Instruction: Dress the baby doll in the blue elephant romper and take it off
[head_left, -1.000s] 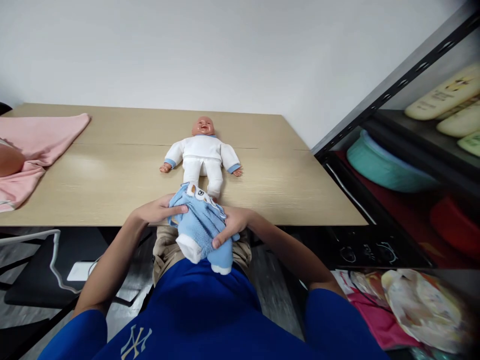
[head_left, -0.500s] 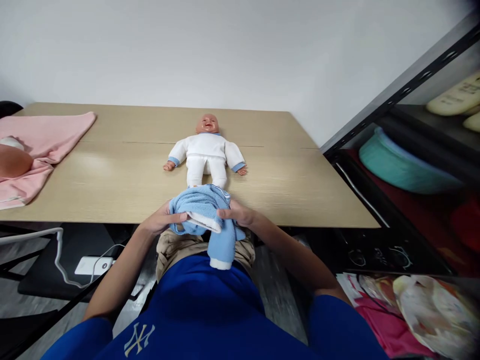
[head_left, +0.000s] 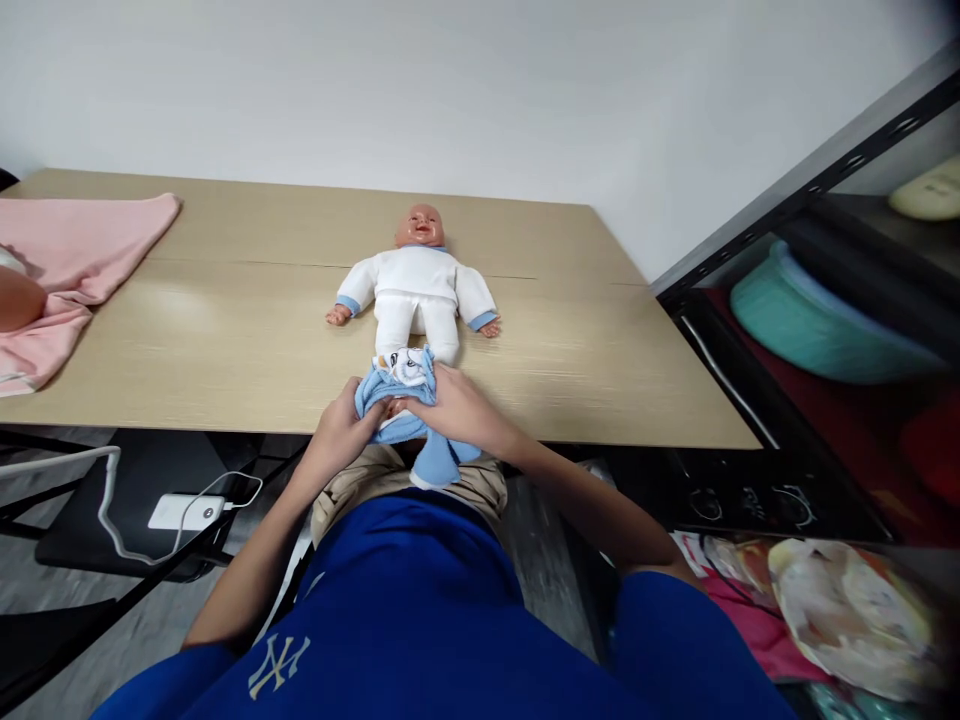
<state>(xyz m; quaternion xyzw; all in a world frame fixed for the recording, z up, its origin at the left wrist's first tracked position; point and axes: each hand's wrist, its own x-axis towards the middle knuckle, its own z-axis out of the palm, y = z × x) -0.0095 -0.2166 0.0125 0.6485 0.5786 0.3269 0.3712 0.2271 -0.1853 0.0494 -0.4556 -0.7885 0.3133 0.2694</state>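
Note:
A baby doll (head_left: 416,275) in a white top with blue cuffs and white leggings lies on its back, head toward the wall. Bunched over its lower legs at the table's front edge are light blue baby pants (head_left: 401,385) with a white printed patch. My left hand (head_left: 345,425) grips the bunched cloth from the left, thumb inside the opening. From the right, my right hand (head_left: 461,405) is closed on the same pants. Some skin-coloured doll foot shows between my thumbs. One white-cuffed pant leg hangs below the edge. The doll's other foot is hidden.
A pink cloth (head_left: 82,250) with part of another doll (head_left: 19,300) lies on the table (head_left: 225,340) at left. A white power bank (head_left: 187,512) with a cable rests on a black chair (head_left: 127,480). At right stands a shelf with a teal basin (head_left: 825,320) and plastic bags (head_left: 847,610).
Both hands have moved forward with the pants, from in front of the table edge onto the doll's feet. The cloth is bunched tighter, and its white printed patch now shows.

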